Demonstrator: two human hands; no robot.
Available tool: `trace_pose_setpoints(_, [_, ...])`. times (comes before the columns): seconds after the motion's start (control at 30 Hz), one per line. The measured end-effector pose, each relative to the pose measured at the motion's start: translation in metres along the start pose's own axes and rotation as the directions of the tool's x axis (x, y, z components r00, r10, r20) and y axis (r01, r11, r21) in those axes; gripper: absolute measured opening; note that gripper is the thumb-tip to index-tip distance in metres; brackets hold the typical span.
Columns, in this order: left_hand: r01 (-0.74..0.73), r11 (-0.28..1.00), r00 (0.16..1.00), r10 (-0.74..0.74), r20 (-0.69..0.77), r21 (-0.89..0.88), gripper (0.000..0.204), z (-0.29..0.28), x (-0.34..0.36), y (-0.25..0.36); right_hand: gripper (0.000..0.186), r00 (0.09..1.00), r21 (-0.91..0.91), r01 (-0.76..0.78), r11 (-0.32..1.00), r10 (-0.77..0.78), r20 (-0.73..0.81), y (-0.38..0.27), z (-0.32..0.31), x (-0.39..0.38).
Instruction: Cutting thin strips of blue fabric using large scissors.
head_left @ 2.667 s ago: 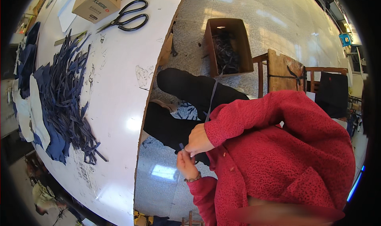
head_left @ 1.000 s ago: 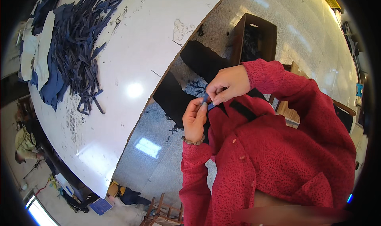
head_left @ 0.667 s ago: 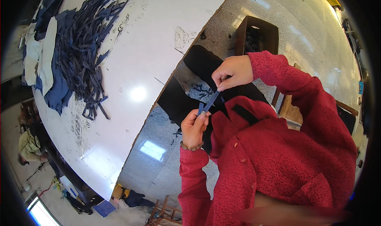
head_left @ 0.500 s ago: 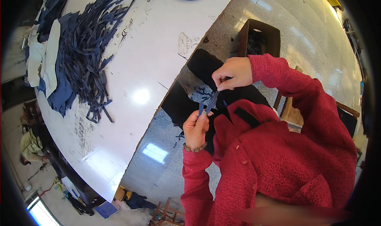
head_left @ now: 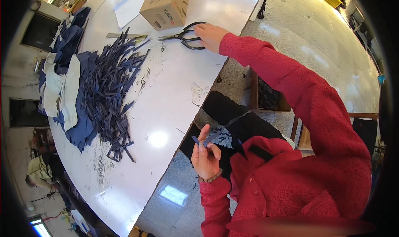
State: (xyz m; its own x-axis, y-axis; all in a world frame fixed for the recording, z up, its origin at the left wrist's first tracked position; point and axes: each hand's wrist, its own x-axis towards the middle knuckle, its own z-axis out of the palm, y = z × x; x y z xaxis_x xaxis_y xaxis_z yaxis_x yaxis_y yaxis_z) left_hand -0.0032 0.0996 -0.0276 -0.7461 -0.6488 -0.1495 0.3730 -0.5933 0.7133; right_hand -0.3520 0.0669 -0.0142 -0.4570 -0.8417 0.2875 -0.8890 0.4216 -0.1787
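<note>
Hands are well apart, left hand (head_left: 205, 157) pinching the blue strip (head_left: 211, 138) above the lap (head_left: 253, 124), so I'd hold that snug and get the right hand (head_left: 213, 36), at the black scissors (head_left: 181, 36) on the white table (head_left: 166, 87) (can't tell if it's gripping), squarely round the handles.

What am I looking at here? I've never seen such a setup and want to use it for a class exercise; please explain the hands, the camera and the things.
No machine here: a person is working bare-handed. The view comes from a wide camera worn on the person's head, looking down, so straight edges bend near the rim. The left hand pinches a blue strip. The right hand is at the scissors on the white table; whether it grasps them is hard to tell. The table also bears a heap of dark strips, pieces of blue cloth and a cardboard box.
</note>
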Motion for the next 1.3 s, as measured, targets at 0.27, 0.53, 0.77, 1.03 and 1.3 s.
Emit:
trace_pose_setpoints(0.27, [0.023, 1.000, 0.998, -0.022, -0.052, 0.007, 0.025, 0.004, -0.003, 0.003, 0.058, 0.938, -0.174, -0.055, 0.983, 0.111, 0.329, -0.007, 0.009, 0.039])
trace_pose_setpoints(0.53, [-0.011, 0.988, 0.999, 0.017, -0.035, 0.156, 0.028, -0.003, -0.006, 0.002, 0.049, 0.839, 0.847, -0.428, 0.317, -0.209, 0.502, -0.051, -0.053, -0.111])
trace_pose_setpoints(0.77, [-0.009, 0.969, 0.994, 0.035, -0.103, 0.246, 0.026, -0.003, 0.003, -0.003, 0.073, 0.675, 0.735, -0.670, -0.107, -0.501, 0.542, -0.089, -0.062, -0.243])
trace_pose_setpoints(1.03, [-0.034, 0.940, 0.995, 0.065, -0.081, 0.341, 0.031, 0.003, 0.002, -0.007, 0.068, 0.606, 0.692, -0.722, -0.009, -0.490, 0.626, -0.079, -0.068, -0.248])
trace_pose_setpoints(1.3, [-0.047, 0.937, 0.997, 0.063, -0.035, 0.345, 0.029, 0.006, -0.001, -0.014, 0.063, 0.632, 0.708, -0.706, -0.002, -0.455, 0.628, -0.083, -0.070, -0.243])
